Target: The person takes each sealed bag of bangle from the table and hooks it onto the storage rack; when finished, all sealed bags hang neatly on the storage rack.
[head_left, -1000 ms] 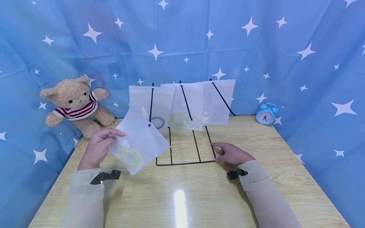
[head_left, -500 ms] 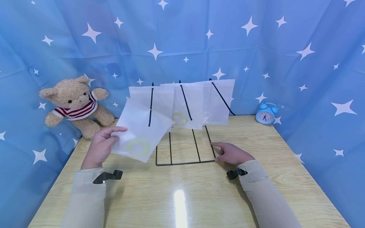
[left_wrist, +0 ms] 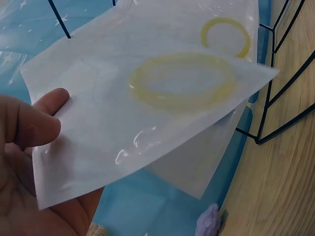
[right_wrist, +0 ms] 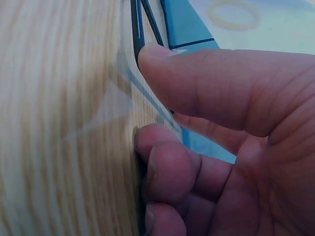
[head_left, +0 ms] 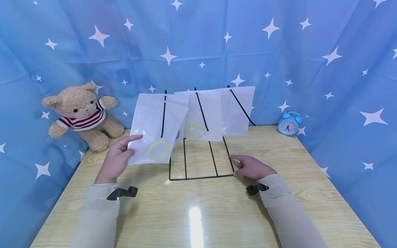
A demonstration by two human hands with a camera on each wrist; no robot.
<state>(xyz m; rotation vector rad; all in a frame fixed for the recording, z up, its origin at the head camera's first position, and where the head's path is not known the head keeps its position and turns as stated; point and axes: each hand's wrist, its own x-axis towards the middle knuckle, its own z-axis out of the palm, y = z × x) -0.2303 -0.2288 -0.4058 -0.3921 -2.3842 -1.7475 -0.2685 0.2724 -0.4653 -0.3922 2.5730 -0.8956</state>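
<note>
My left hand (head_left: 119, 155) pinches the left edge of a frosted plastic bag (left_wrist: 93, 132) between thumb and fingers. A yellow ring (left_wrist: 182, 81) shows through it. The left arm of a black wire rack (head_left: 201, 177) appears to pass through this bag near its top. Behind it hangs another bag, mostly covered. A bag with a yellow ring (head_left: 196, 131) hangs on the middle arm, and one with faint clear contents (head_left: 240, 110) on the right arm. My right hand (head_left: 252, 167) holds the rack's front right base corner, thumb (right_wrist: 167, 78) on the wire and lower fingers curled.
A teddy bear (head_left: 82, 113) in a striped top leans at the back left of the wooden table (head_left: 232, 213). A blue alarm clock (head_left: 289, 124) stands at the back right. A blue star-patterned cloth (head_left: 198, 41) encloses the table's back and sides.
My left hand has moved slightly right and up. The held bag has swung more upright and slid back along the rack's left arm. My right hand has stayed in place.
</note>
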